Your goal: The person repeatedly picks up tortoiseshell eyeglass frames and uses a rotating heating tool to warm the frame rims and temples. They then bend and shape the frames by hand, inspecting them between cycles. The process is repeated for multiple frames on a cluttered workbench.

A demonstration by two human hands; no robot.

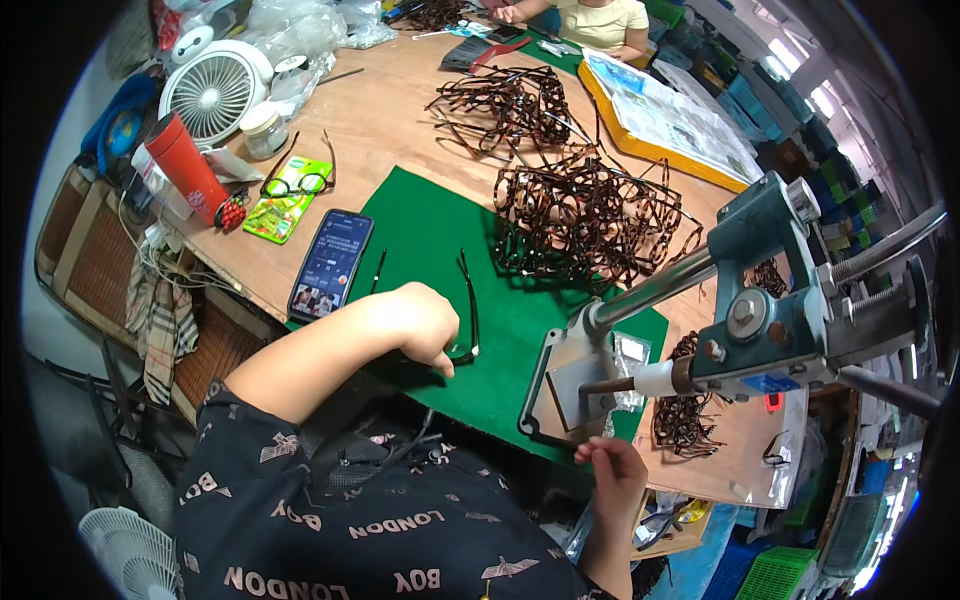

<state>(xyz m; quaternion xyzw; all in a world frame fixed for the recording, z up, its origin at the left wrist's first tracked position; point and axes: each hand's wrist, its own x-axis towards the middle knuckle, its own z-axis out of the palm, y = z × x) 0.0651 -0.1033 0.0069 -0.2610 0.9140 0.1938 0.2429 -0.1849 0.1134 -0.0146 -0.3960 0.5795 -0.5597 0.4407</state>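
Left hand (pixel 415 325) pinches one black frame (pixel 467 305) on the green mat (pixel 430 225), right hand (pixel 612 470) half-curled, holding nothing, while big frame piles (pixel 590 215) at one o'clock look unprocessed.

Single head-worn fisheye view, looking steeply down and forward over the bench (pixel 400 110). Close above own forearms, rising from the lower edge. Green mat (pixel 430 230) near centre; grey-blue press (pixel 770 310) close at right. Straight edges bowed toward the dark round rim. Far bench end, with another person, at top.
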